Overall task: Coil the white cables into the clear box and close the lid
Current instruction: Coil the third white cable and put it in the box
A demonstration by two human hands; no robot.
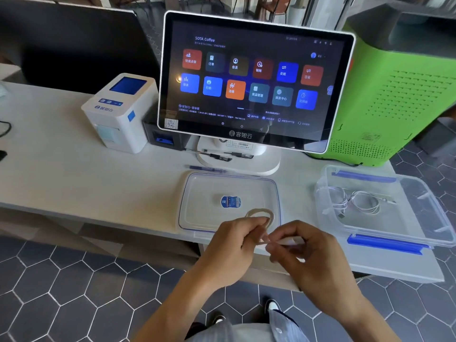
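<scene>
My left hand (237, 245) grips a small coil of white cable (265, 213) above the counter's front edge. My right hand (296, 245) pinches the loose end of that same cable beside the coil. The clear lid (197, 193), with a blue sticker in its middle, lies flat on the counter just behind my hands. The clear box (419, 213) with blue clips stands open at the right. Inside it lie coiled white cables (357, 201).
A touchscreen terminal (254, 80) on a white stand sits behind the lid, with pens (217, 156) on and before its base. A white label printer (121, 112) stands at the left. A green machine (399, 95) stands behind the box. The counter (74, 174) overhangs a hexagon-tiled floor.
</scene>
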